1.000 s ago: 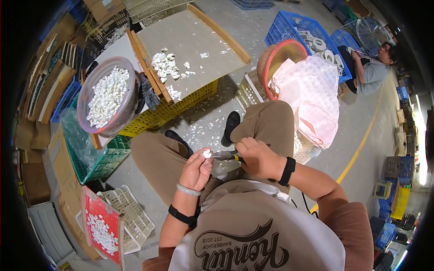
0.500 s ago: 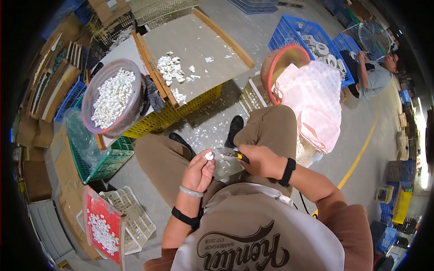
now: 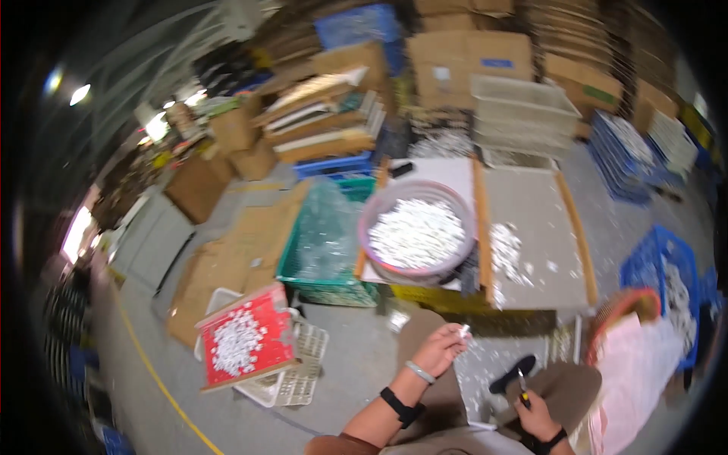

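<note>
My left hand (image 3: pixel 440 350) is raised over my left knee, its fingers pinching a small white plastic piece (image 3: pixel 464 331). Lower and to the right, my right hand (image 3: pixel 535 417) is closed around a utility knife (image 3: pixel 524 390) with a yellow-and-black handle. The knife points up and away from me, apart from the white piece; motion blur hides its blade's detail. Beyond my left hand stands a pink-rimmed round basket (image 3: pixel 364 235) full of similar white pieces. A grey-topped board (image 3: pixel 531 205) beside it carries a small heap of white pieces (image 3: pixel 506 250).
At left, a red tray (image 3: pixel 284 341) with white pieces rests tilted on a white crate (image 3: pixel 307 379). A green crate (image 3: pixel 334 294) holds clear plastic. Pink cloth (image 3: pixel 633 371) covers something at right, near a blue crate (image 3: pixel 660 246). Cardboard boxes (image 3: pixel 470 64) line the back.
The view has swung left, so the basket and the red tray now sit nearer the middle. My hands have moved apart; the knife is away from the white piece.
</note>
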A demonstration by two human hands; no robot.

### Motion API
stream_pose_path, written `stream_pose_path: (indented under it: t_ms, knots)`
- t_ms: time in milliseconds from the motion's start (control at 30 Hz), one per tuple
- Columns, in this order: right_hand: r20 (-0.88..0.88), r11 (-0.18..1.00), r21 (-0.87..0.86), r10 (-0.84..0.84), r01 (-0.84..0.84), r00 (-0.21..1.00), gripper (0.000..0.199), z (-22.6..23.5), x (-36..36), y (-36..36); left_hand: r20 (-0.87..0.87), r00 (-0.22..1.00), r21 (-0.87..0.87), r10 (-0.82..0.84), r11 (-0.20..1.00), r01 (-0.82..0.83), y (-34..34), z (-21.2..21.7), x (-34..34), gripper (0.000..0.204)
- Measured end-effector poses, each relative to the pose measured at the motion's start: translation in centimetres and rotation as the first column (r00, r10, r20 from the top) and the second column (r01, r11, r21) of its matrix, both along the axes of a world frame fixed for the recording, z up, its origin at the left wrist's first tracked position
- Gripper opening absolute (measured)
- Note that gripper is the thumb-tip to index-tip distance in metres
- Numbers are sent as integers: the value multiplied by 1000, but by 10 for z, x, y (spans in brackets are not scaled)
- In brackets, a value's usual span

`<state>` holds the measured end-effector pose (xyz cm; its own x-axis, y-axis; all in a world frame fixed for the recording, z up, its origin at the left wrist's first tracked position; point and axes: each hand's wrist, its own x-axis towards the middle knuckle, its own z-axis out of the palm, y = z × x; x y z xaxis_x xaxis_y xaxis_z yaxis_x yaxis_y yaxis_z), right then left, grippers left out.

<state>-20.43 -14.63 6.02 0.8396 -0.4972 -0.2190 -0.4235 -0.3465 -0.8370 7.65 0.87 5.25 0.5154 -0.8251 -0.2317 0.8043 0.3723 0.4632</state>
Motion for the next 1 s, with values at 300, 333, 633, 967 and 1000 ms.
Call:
stream_pose_path:
  t_ms: [300,333,633,967,1000]
  knots:
    - [-102,989,55,144,-139,984,20,10,30,-15,142,945,345,295,880,-326,-1,-2,74,14]
    - [-108,992,31,127,-124,986,20,12,34,-17,144,925,334,351,863,-379,-3,0,87,16]
    - [-131,977,210,-16,43,991,13,-43,15,-37,98,946,197,310,925,-324,-6,21,88,50]
    - [-149,662,745,44,82,988,2,4,55,-64,-9,946,367,-324,879,305,-45,-20,-41,28]
    - [-135,712,700,47,62,990,2,7,60,-67,-33,928,357,-371,863,358,-47,-30,-47,28]
